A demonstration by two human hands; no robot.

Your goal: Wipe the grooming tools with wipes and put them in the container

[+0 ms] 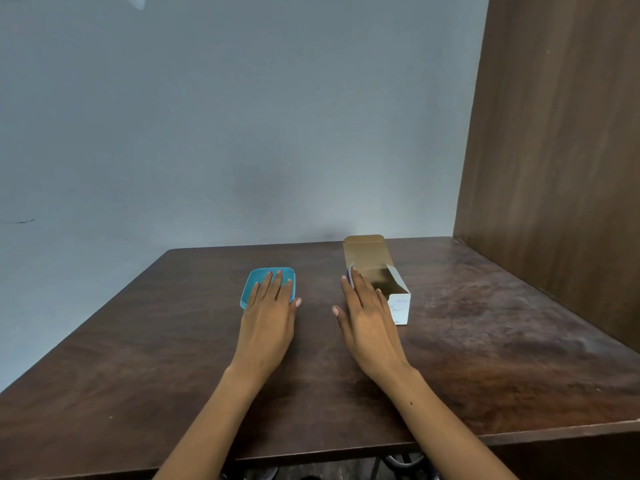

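A small teal plastic container point(254, 277) with its lid on sits at the middle of the table. My left hand point(268, 308) lies flat on top of it, fingers straight and spread. To the right stands a white cardboard box point(398, 292) with its brown top flap open. My right hand point(365, 313) rests against the box's left side with straight fingers, touching a small blue-patterned item point(350, 274) at the box's left edge. What that item is cannot be told. No grooming tools are visible.
The dark brown wooden table point(173, 358) runs to a grey wall at the back. A tall brown wooden panel point(554, 168) stands along the table's right side. Below the front edge, dark shapes show under the table.
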